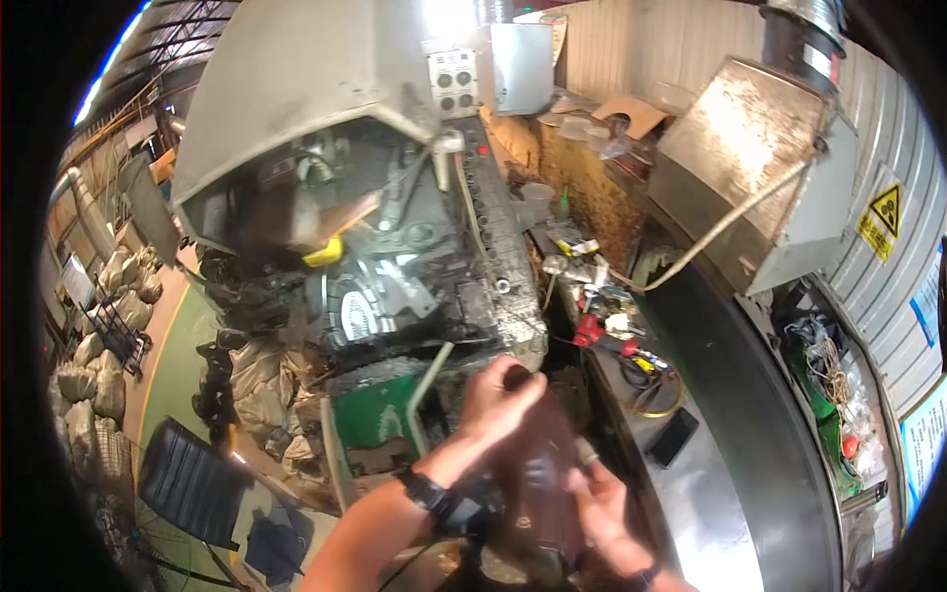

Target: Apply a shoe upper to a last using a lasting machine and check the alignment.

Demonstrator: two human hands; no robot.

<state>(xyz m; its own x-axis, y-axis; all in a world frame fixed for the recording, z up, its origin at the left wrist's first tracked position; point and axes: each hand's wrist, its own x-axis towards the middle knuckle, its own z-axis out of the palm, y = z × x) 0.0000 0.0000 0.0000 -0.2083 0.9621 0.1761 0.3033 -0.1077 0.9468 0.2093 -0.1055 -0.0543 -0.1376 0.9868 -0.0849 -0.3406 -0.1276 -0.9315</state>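
Observation:
A dark brown, glossy leather boot (541, 483), blurred by motion, is held up in front of me at the lower middle. My left hand (493, 400) is closed round its narrower upper end. Lower down, my right hand (604, 508) grips its right side, with the thumb and fingers against the leather. Just beyond my hands stands a grey machine (414, 237) under a raised hood. Inside its opening, a pale oval piece with a ridged dark rim (357, 316) shows near a yellow part (323, 253).
A dark conveyor belt (730, 395) runs along the right. On its near metal ledge lie a black phone (674, 437), red-handled tools (589, 331) and a coiled cord (659, 390). A green bin (380, 414) stands below the machine. Farther left are a black chair (187, 474) and stuffed sacks (271, 390).

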